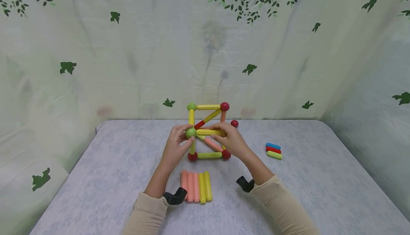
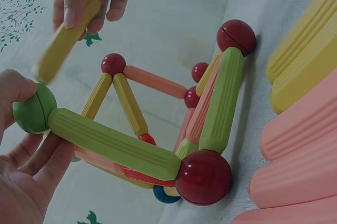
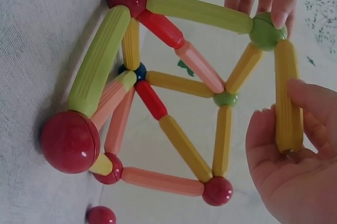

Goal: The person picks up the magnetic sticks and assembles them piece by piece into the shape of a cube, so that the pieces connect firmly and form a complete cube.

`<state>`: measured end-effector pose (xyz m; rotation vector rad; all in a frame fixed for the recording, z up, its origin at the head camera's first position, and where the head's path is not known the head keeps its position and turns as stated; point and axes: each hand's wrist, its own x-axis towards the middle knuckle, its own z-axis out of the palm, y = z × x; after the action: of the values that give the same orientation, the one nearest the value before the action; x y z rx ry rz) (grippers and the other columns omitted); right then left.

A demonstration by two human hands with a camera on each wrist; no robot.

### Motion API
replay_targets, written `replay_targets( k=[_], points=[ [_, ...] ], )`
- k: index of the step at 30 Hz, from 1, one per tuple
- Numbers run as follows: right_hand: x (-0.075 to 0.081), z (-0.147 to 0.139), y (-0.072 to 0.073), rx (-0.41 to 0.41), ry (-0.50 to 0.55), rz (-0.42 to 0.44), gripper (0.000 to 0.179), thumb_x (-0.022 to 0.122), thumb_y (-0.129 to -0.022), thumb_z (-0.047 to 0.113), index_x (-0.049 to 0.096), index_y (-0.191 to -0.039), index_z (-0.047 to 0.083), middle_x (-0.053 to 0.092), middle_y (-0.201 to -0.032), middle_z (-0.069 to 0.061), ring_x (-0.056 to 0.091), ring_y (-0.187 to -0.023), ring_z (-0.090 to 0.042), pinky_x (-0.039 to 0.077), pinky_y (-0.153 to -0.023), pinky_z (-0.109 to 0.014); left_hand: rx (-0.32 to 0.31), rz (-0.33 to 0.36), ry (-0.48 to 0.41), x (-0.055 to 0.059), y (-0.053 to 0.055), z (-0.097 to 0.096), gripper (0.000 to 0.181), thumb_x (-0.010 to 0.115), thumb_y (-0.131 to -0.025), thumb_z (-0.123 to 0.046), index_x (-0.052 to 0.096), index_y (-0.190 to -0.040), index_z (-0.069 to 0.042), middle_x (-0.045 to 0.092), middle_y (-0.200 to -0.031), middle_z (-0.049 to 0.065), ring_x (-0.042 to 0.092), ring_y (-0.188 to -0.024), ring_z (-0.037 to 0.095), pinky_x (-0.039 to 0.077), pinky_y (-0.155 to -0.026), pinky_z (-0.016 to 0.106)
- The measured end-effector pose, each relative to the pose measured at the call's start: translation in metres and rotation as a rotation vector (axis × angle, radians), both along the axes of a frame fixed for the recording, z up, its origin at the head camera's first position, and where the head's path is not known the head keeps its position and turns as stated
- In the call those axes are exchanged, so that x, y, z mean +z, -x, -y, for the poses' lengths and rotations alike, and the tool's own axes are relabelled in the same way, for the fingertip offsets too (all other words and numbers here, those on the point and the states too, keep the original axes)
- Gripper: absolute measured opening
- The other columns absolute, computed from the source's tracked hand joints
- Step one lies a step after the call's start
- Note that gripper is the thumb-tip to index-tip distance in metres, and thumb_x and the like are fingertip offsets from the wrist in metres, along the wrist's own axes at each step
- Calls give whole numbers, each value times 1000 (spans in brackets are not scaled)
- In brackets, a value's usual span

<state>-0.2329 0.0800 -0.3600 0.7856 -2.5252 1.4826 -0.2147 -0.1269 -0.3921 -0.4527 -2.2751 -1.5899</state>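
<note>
A box-like frame of ribbed magnetic sticks and balls stands on the table. The left hand [image 1: 173, 146] pinches a light-green ball [image 1: 190, 132] at the top of a green stick [image 2: 116, 142] that rises from a red ball [image 2: 204, 177]. Between thumb and fingers, the right hand [image 1: 235, 142] holds a yellow stick [image 3: 287, 92], its far end at the light-green ball; whether they touch, I cannot tell. Behind, the frame has another green ball [image 3: 226, 98], a blue ball [image 3: 138, 71] and a red ball [image 3: 217, 191], with diagonals of red, pink and yellow sticks.
Several pink sticks [image 1: 190, 187] and two yellow sticks [image 1: 205, 187] lie side by side in front of the frame. A loose red ball [image 1: 234, 123] sits behind the right hand. Short blue, red and green sticks [image 1: 273, 150] lie to the right on the grey table [image 1: 105, 178].
</note>
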Motion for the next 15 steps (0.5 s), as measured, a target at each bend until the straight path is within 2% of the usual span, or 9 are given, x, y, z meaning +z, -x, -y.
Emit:
replay_targets(
  k=[10, 15],
  points=[
    [-2, 0, 2, 0, 18, -5, 21, 64, -83, 10, 63, -104, 11, 56, -99, 1, 53, -85, -15, 48, -74, -25, 1, -21, 9, 1, -1, 0, 37, 62, -84, -7, 53, -120, -7, 40, -113, 9, 52, -94, 22, 46, -84, 34],
    [-4, 0, 3, 13, 27, -13, 22, 64, -83, 11, 63, -105, 10, 56, -101, 1, 53, -86, -15, 48, -75, -26, -4, -61, 82, 3, 1, -3, 41, 67, -81, -8, 54, -119, -12, 36, -119, 11, 50, -94, 22, 46, -80, 39]
  ],
)
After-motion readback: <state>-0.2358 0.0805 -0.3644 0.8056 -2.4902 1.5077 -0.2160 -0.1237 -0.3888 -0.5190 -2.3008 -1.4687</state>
